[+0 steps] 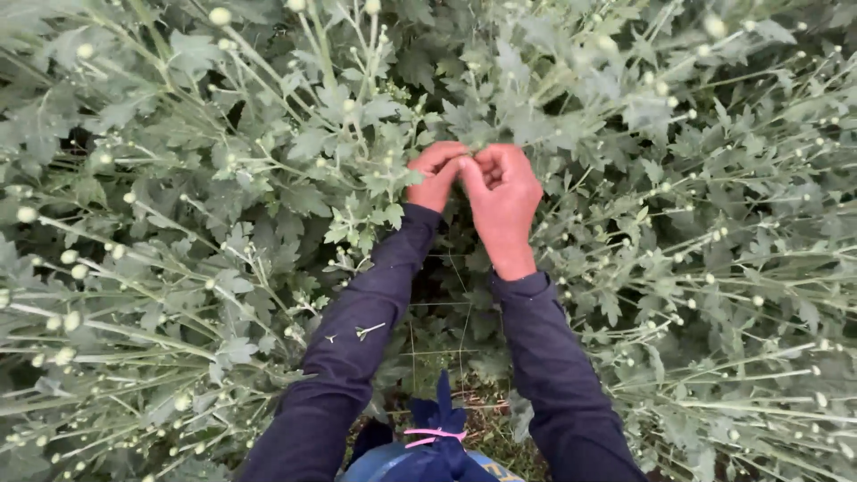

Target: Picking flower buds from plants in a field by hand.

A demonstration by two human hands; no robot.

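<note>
Nearest, a dark cloth bundle (tied with pink string). Left hand and right hand, fingers curled narrow, pinch one leafy stem tip among budding plants.

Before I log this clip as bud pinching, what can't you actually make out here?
- Head view: what the left hand and right hand pinch; curled fingers and leaves cover it.
- Fingertips: folded inward, so the grip is unclear.
- The dark blue cloth bundle with its pink tie: cut off by the bottom edge.
- Ground: mostly screened by foliage and the sleeves.
</note>
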